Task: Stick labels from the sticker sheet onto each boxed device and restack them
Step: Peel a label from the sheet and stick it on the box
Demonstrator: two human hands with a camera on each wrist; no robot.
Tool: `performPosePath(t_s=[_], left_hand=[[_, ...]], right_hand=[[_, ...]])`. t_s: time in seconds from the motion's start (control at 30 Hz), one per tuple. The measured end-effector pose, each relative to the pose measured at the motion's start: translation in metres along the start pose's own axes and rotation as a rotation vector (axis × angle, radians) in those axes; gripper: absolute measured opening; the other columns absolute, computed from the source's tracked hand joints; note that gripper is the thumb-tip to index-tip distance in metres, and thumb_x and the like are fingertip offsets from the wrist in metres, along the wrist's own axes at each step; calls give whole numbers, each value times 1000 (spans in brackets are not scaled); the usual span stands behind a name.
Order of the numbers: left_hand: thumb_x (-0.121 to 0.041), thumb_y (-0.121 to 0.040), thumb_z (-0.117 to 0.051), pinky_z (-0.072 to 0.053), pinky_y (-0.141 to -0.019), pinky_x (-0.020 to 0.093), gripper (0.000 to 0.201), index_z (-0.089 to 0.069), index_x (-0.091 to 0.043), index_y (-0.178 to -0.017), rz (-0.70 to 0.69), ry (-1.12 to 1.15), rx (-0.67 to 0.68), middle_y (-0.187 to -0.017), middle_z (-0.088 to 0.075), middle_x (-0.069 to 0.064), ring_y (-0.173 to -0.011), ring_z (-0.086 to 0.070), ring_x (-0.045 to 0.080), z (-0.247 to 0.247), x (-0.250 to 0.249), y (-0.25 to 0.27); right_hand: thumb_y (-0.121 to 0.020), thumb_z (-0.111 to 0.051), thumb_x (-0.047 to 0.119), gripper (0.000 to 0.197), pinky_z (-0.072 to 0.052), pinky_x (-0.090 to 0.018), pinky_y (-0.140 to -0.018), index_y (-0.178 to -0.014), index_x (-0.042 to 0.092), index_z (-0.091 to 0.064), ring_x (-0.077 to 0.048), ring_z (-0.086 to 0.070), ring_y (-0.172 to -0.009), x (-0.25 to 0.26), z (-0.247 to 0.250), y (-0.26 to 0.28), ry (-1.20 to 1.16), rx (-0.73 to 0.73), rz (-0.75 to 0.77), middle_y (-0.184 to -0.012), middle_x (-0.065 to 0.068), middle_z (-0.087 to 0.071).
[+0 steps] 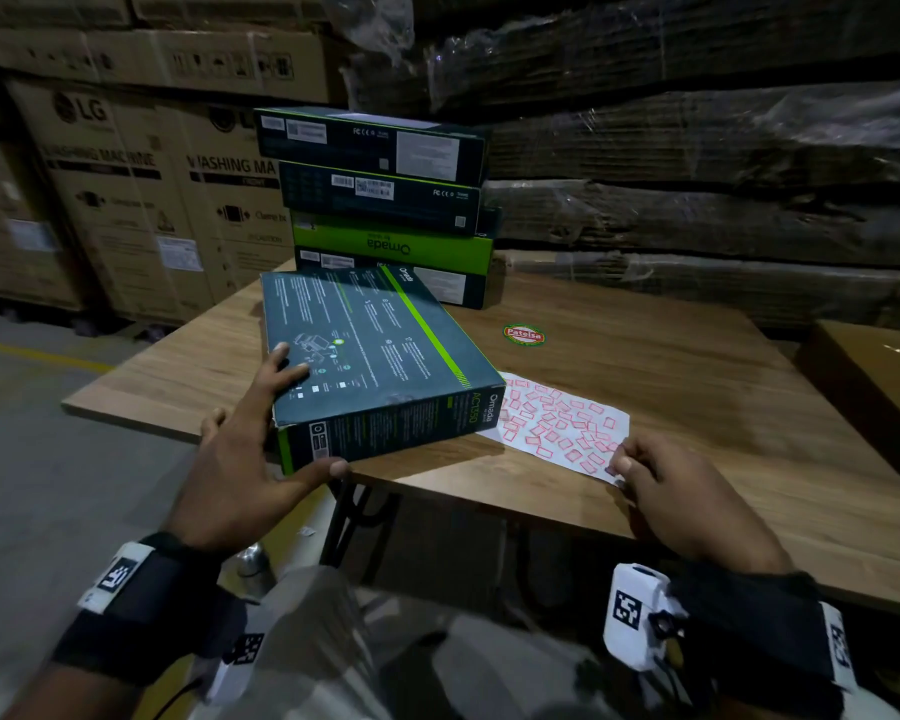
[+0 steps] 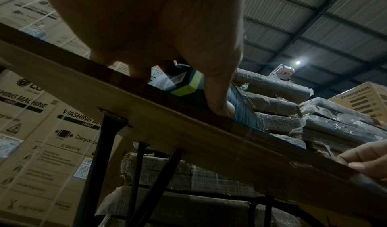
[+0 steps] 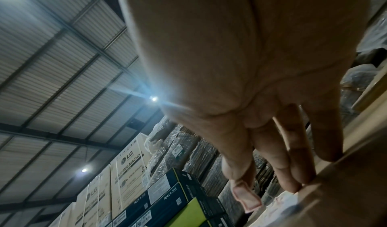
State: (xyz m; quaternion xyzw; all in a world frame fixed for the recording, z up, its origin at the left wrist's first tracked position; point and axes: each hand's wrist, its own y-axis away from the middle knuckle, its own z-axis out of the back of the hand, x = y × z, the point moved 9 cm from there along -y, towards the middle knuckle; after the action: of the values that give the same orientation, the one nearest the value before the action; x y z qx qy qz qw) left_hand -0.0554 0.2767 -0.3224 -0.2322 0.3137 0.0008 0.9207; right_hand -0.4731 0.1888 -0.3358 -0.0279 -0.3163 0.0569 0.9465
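"Omada AC1350" on box (image 1: 365, 350), "LG" on carton (image 1: 126, 189), "Patelsa" sticker (image 1: 524, 335)

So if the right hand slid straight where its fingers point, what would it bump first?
The right hand, a label at its thumb, touches the sticker sheet; sliding on across it, it would probably bump the near box next.
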Motion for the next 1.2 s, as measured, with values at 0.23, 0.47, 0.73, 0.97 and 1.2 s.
performPosePath(t_s=[0.23, 0.47, 0.73, 0.97, 1.2], left_hand=[[-81, -67, -71, -28, -123, 64, 109, -35, -41, -162, -23, 25, 8, -173, -13, -36, -138, -45, 10, 2, -3, -1], [-71, -74, -86, -36, -126, 54, 105, -38, -40, -162, -37, 118, 38, -170, -21, -38, -153, -31, -10, 11, 4, -6], [-44, -72, -92, -37, -118, 23, 102, -42, -35, -160, -19, 194, 80, -169, -23, -38, -154, -27, -14, 20, 17, -14], [-36, -73, -97, -43, -124, 45, 102, -43, -36, -159, -21, 250, 82, -169, -26, -37, -157, -32, -2, 19, 19, -14], [-32, -73, -99, -44, -123, 50, 104, -42, -42, -159, -20, 265, 76, -168, -25, -40, -157, -35, 4, 20, 20, -13]], right_hand=[[-105, -58, 17, 18, -39, -35, -73, -94, 30, -64, -13, -61, -93, 10, 15, 9, -82, -73, -10, -97, 14, -68], [-92, -79, 18, 18, -51, -35, -75, -91, 26, -63, -13, -70, -88, 15, 26, 20, -155, -205, 11, -89, 9, -72], [-98, -70, 12, 17, -49, -26, -74, -91, 26, -63, -2, -68, -92, 68, 18, 29, -193, -264, 211, -95, 14, -73], [-98, -69, 11, 20, -44, -36, -86, -93, 27, -59, -15, -57, -99, 174, -21, 30, -145, -177, 587, -98, 14, -64], [-99, -65, 15, 11, -37, -31, -87, -95, 24, -60, -15, -49, -100, 234, -61, 10, -43, -55, 689, -101, 9, -58]])
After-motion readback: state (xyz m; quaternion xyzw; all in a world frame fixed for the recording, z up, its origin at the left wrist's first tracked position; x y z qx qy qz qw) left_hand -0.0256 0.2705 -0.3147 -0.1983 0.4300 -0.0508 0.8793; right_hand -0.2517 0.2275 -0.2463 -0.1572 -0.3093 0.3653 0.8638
